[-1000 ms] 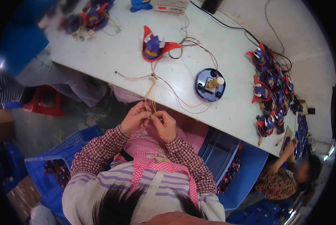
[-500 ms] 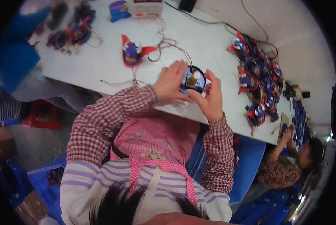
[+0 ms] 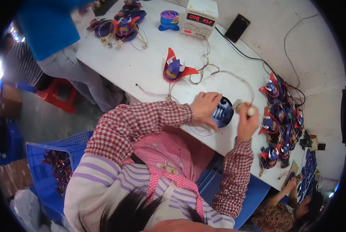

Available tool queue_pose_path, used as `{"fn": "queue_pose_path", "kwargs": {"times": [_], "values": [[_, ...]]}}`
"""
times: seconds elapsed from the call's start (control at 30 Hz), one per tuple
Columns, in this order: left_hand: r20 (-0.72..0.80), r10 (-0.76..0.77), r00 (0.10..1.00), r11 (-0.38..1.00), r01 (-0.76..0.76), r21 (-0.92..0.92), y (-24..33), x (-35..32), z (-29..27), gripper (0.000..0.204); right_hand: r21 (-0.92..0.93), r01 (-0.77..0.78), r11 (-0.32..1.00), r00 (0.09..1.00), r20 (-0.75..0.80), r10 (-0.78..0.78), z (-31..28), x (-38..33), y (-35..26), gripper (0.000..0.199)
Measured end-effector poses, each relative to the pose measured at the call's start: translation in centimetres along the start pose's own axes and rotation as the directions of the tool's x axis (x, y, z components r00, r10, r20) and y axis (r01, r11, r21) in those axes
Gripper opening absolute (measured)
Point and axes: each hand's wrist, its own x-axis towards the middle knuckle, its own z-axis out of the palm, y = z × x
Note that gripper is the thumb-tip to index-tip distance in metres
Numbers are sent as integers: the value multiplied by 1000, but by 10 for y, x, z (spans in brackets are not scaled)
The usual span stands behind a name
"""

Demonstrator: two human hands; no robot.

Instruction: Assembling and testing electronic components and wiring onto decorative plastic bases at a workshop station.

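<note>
Head view: left hand [image 3: 204, 110] holds a round blue case [image 3: 223, 113] on the table [image 3: 148, 60]. Right hand [image 3: 247, 123] grips a white knob [image 3: 251, 111].

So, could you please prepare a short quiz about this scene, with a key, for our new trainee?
1. Which hand touches the round blue disc?
2. True or false: in the picture, the black smartphone is to the right of the power supply.
3. What does the right hand hold?
A) a screwdriver
B) a piece with a white knob
C) a sheet of paper

Key: 1. the left hand; 2. true; 3. B
</note>
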Motion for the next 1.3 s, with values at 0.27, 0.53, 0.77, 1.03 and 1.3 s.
{"fn": "queue_pose_path", "kwargs": {"times": [0.27, 0.53, 0.77, 1.03, 1.3], "values": [[-430, -149, 891, 989, 140, -53, -94, -75, -97, 67, -211, -216, 953, 970, -159, 185, -8, 14, 57, 26], [-293, -335, 896, 935, 354, 11, -123, -33, -101, 77, -100, 180, 979, 917, 377, -130, 118, -30, -98, 44], [-36, -525, 850, 723, 424, -545, -106, -26, -101, 60, 30, -142, 989, 857, 504, 108, 136, -33, -83, 23], [286, -115, 951, 350, 308, -884, -51, -9, -75, 56, 335, -651, 681, 750, 425, 507, 30, -5, -30, 18], [-21, -1, 1000, 882, -9, -472, -13, 3, -1, 70, -267, -100, 959, 993, 32, 112, 43, -35, 69, 23]]}}
